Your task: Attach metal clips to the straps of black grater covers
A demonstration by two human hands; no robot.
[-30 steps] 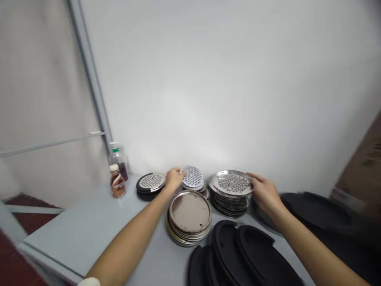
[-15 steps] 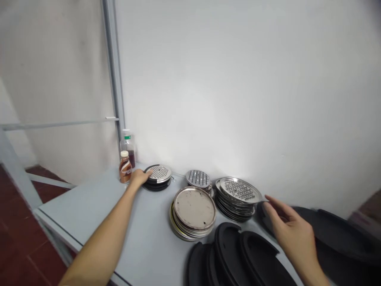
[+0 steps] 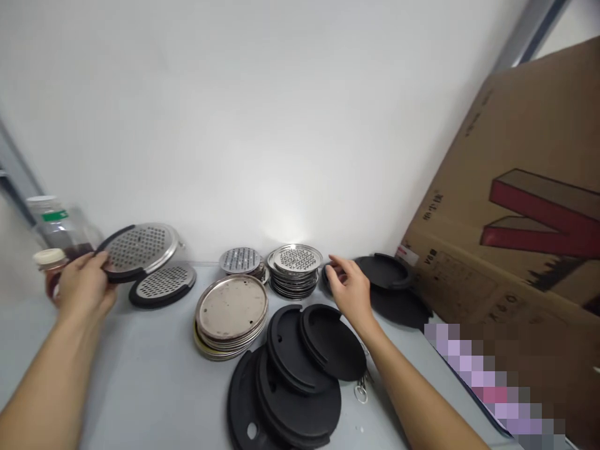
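While my left hand (image 3: 84,289) has the round tray (image 3: 140,250) lifted off the bench (image 3: 140,375), tilted with its far edge high, I judge it a light, stiff thing: a black rim with a perforated steel plate seated in it. Steel and smooth plastic both look slick, and the plate may only rest in the rim, so I would hold by the black edge, thumb on top and fingers under, rather than by the metal alone. That is roughly how my left grip sits, narrow and closed on the near rim, at the far left of the bench, just above a second tray of the same kind (image 3: 163,285) that lies flat beneath it. Two bottles (image 3: 56,240) stand behind my knuckles, close enough to knock.

My right hand (image 3: 350,289) holds nothing. Its grip is loosely half open, fingers curled, fingertips touching or just short of the edge of the black discs (image 3: 384,275) at the back; I cannot tell which. Just left of it is a stack of perforated steel plates (image 3: 295,270), and beside that a smaller perforated stack (image 3: 240,260). Nearer me lie plain steel dishes (image 3: 232,312) and overlapping black bases (image 3: 300,369). A cardboard box (image 3: 510,212) leans at the right.
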